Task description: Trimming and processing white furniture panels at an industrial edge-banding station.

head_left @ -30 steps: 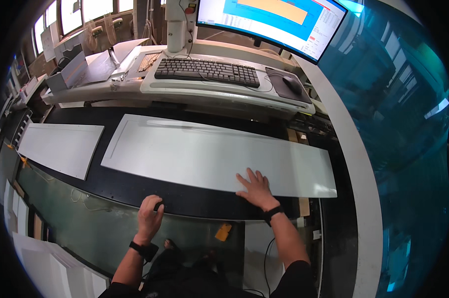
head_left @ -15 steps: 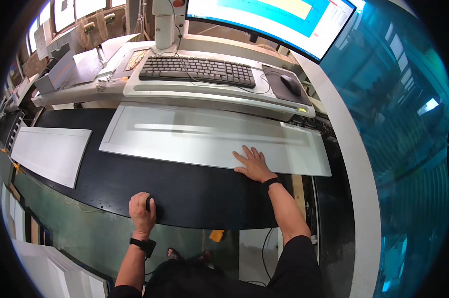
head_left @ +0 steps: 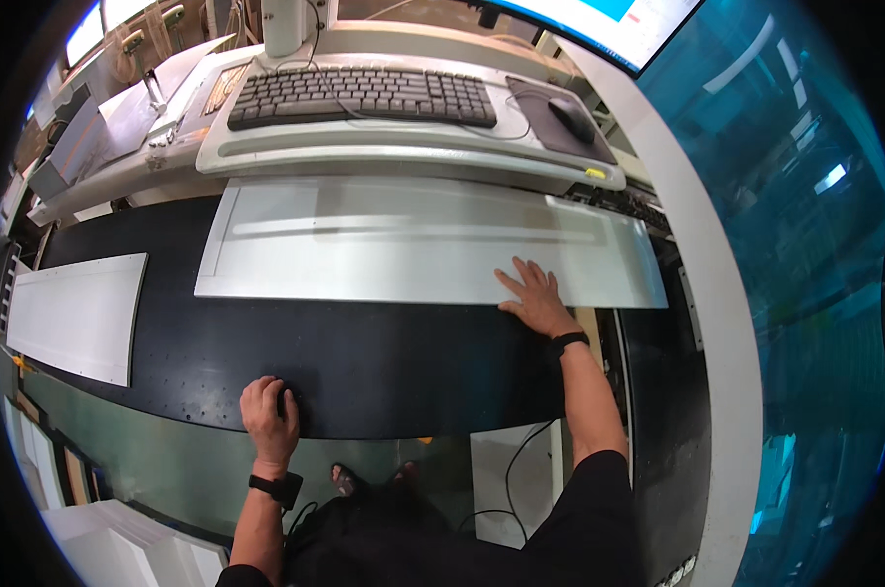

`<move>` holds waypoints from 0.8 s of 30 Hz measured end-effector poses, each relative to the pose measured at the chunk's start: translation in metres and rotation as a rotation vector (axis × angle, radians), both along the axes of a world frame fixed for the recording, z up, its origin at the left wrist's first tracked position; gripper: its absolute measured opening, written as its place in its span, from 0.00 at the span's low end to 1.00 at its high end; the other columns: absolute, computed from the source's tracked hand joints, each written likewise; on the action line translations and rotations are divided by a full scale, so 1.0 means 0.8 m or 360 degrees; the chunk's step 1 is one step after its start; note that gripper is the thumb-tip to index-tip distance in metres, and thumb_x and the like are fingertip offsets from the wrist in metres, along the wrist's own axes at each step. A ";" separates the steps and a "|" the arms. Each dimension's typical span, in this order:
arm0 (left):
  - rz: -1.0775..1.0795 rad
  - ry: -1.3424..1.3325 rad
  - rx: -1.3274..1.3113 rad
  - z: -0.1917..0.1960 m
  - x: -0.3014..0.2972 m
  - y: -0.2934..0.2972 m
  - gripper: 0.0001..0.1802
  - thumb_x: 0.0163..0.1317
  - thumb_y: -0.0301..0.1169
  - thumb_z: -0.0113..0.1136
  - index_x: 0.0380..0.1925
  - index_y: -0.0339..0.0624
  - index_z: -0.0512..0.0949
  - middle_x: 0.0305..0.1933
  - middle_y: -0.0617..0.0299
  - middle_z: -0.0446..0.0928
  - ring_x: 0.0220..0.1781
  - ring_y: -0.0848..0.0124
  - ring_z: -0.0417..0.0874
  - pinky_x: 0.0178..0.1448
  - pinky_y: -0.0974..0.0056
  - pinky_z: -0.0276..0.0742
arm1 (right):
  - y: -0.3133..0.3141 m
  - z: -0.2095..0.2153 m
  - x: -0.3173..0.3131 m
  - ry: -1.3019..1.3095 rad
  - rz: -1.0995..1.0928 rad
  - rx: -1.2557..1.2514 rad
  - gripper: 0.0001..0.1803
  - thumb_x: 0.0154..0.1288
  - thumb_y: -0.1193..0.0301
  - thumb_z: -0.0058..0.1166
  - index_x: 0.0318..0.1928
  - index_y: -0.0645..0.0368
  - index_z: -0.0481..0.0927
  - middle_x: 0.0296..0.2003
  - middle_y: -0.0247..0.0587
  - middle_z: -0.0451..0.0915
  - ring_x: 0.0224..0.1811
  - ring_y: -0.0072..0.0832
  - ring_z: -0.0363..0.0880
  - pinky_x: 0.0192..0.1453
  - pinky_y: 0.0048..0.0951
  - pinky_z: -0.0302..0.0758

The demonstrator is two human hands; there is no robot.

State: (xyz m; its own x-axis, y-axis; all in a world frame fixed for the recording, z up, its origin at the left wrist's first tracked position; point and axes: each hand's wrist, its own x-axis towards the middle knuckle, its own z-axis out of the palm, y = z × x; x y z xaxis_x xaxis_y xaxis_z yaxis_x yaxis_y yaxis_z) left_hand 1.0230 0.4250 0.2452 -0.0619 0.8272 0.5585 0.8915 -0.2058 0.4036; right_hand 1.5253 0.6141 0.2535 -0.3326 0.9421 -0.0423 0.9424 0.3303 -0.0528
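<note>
A long white panel (head_left: 384, 264) with a recessed groove lies on the black table (head_left: 393, 362), below the keyboard shelf. My right hand (head_left: 538, 298) rests on its near edge toward the right end, fingers spread and flat. At the table's front edge, my left hand (head_left: 266, 416) is curled round a small black object (head_left: 284, 401), mostly hidden by the fingers; its kind is not clear. A shorter white panel (head_left: 75, 313) lies apart from the long one at the table's left end.
Beyond the long panel, a shelf (head_left: 403, 155) carries a black keyboard (head_left: 364, 96) and a mouse (head_left: 571, 119). A monitor (head_left: 618, 24) hangs above. To the right rise a white frame (head_left: 721, 293) and a blue translucent sheet (head_left: 814, 254). White panels (head_left: 134, 543) stand at lower left.
The view has shifted. The gap between the two white panels looks wider, with the long panel and my right hand farther right. My left hand keeps its curl on the black object.
</note>
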 end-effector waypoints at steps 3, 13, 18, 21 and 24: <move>-0.0061 0.0014 -0.0046 -0.007 -0.003 0.002 0.12 0.62 0.24 0.65 0.46 0.38 0.79 0.50 0.50 0.80 0.53 0.49 0.80 0.59 0.49 0.74 | 0.004 -0.017 0.004 -0.0015 -0.0009 0.0021 0.38 0.71 0.44 0.57 0.78 0.28 0.64 0.81 0.44 0.53 0.82 0.53 0.52 0.80 0.73 0.48; -0.0082 0.0085 -0.0033 -0.014 -0.006 0.013 0.11 0.65 0.25 0.65 0.47 0.40 0.81 0.52 0.53 0.82 0.55 0.53 0.81 0.60 0.51 0.74 | 0.016 -0.012 0.007 0.0050 0.0025 0.0114 0.36 0.71 0.48 0.58 0.78 0.28 0.66 0.80 0.44 0.58 0.81 0.54 0.53 0.81 0.67 0.50; -0.0041 0.0085 -0.0008 -0.015 0.000 0.011 0.10 0.63 0.25 0.66 0.45 0.40 0.81 0.52 0.53 0.82 0.55 0.52 0.81 0.62 0.51 0.73 | 0.014 -0.013 0.016 -0.0020 0.0030 0.0144 0.37 0.70 0.47 0.59 0.77 0.28 0.66 0.80 0.44 0.57 0.81 0.55 0.54 0.80 0.69 0.50; -0.0034 0.0064 0.0005 -0.012 -0.001 0.005 0.09 0.63 0.23 0.65 0.44 0.39 0.81 0.51 0.52 0.82 0.55 0.51 0.81 0.63 0.50 0.73 | 0.008 -0.024 0.014 0.0011 0.0043 0.0137 0.37 0.69 0.46 0.60 0.77 0.28 0.67 0.80 0.45 0.57 0.81 0.55 0.54 0.80 0.70 0.50; -0.0031 0.0037 0.0029 -0.011 -0.003 0.000 0.10 0.63 0.23 0.65 0.44 0.38 0.81 0.51 0.52 0.81 0.55 0.51 0.81 0.63 0.50 0.72 | -0.002 -0.018 0.006 0.0024 0.0020 0.0133 0.37 0.70 0.44 0.59 0.77 0.28 0.67 0.80 0.45 0.58 0.81 0.55 0.54 0.80 0.70 0.49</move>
